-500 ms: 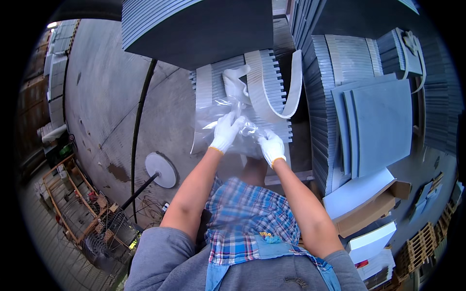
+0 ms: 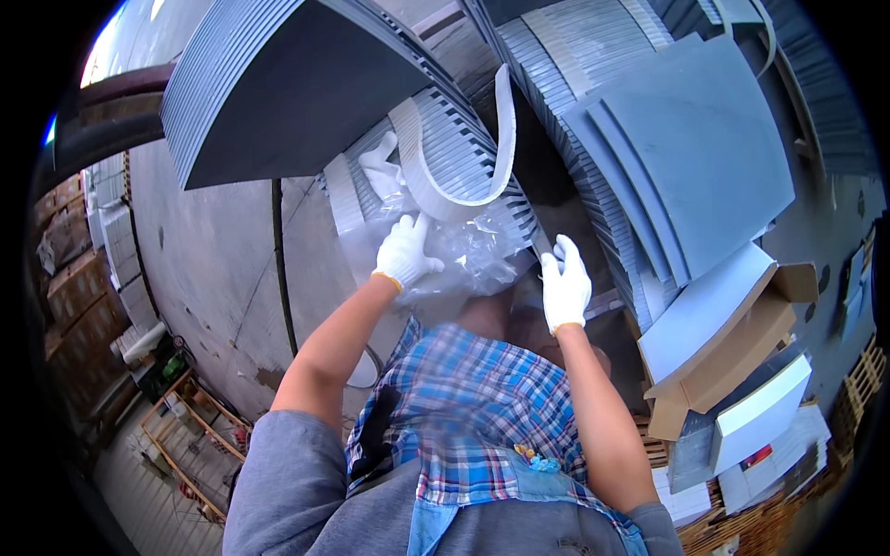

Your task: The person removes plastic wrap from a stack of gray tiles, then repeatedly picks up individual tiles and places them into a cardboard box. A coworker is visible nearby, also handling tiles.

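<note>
My left hand (image 2: 405, 252), in a white knit glove, has its fingers apart on a crumpled clear plastic bag (image 2: 482, 255). The bag lies over the near end of a row of grey panels (image 2: 454, 139) standing on edge. My right hand (image 2: 565, 281), gloved alike, is off the bag to its right. Its fingers stretch away from me, empty, near the panels' right edge. Beyond the bag a long white strip (image 2: 454, 206) curves in a U over the panels. A crumpled white piece (image 2: 382, 171) lies left of it, partly against the bag.
A large block of dark grey panels (image 2: 306, 102) rises at the far left. On the right, loose grey sheets (image 2: 686, 148) lean on another panel stack. An open cardboard box (image 2: 718, 371) and white boxes (image 2: 762, 422) sit at the near right. A metal frame cart (image 2: 190, 454) stands at lower left.
My hands have moved apart. The right has let go of the bag and shifted right; the left has opened onto it. The bag has spread over the panels, and the view has turned right.
</note>
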### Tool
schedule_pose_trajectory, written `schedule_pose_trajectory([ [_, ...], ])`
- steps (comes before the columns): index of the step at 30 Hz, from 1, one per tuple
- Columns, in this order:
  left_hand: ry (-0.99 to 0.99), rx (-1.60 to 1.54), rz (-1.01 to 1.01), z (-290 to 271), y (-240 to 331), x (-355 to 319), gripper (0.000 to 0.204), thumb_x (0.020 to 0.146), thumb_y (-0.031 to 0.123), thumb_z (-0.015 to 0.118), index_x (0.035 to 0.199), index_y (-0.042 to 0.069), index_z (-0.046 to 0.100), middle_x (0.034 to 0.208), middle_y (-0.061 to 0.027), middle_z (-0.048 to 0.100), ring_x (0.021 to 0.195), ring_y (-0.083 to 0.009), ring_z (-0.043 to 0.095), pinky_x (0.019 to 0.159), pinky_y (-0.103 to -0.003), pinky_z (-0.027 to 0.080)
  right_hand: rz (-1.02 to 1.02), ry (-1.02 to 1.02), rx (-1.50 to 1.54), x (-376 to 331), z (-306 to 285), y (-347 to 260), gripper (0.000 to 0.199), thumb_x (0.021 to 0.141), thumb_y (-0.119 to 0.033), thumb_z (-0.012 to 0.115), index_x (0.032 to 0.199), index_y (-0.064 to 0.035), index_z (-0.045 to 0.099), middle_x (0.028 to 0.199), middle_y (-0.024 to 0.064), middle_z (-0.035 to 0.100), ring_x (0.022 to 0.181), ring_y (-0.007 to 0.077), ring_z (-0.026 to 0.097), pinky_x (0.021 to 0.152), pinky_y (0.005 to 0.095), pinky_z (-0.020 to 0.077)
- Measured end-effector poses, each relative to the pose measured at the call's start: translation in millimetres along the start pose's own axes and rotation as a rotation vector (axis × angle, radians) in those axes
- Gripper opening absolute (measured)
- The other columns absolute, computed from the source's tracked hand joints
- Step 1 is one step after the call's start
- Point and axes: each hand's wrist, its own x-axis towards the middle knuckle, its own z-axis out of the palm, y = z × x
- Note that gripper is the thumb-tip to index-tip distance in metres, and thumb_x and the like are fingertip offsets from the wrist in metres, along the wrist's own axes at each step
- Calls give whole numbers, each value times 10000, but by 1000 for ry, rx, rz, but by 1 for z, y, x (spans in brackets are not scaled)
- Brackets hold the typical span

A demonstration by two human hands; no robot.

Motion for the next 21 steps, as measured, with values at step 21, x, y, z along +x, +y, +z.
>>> schedule_pose_trajectory([
  [21, 60, 107, -93, 25, 10, 15, 988, 747, 407, 841, 1535, 21, 387, 1320, -251, 561, 1136, -416, 631, 957, -497, 544, -635, -154, -432, 43, 78, -158, 314, 956, -390, 632, 1027, -92, 700, 942, 170, 714, 804, 377, 740, 682, 498, 589],
])
